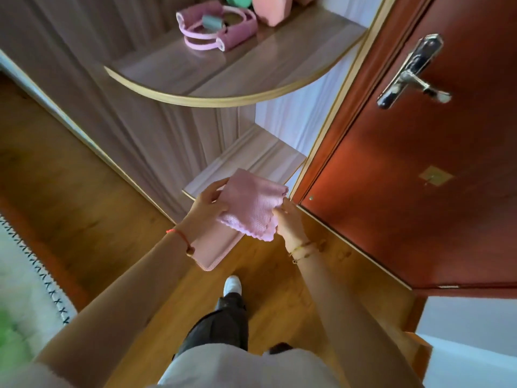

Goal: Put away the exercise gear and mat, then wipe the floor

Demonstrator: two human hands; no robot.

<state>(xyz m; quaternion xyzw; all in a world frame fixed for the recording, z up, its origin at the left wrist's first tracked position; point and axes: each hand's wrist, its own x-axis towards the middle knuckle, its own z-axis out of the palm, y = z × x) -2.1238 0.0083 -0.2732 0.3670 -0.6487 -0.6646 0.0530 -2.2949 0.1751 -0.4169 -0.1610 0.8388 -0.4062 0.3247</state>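
At far left, a pale fringed rug (25, 275) edges the wooden plank floor (84, 191). The left hand (208, 204) pinches one edge of a pink waffle-weave cloth (251, 208), held above the floor before the rounded wooden shelf (212, 100), where a pink padded exercise ring (215, 26) sits. The right hand (288, 219) pinches the opposite edge; each grip is grasping cloth. The gear looks stowed, so wiping seems next, which calls for crouching down. No writing is legible.

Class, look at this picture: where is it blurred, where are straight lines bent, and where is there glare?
Head view: blurred at the lower left, over the rug; wide-angle distortion bows the door frame; glare on the door handle; the cloth is sharp.
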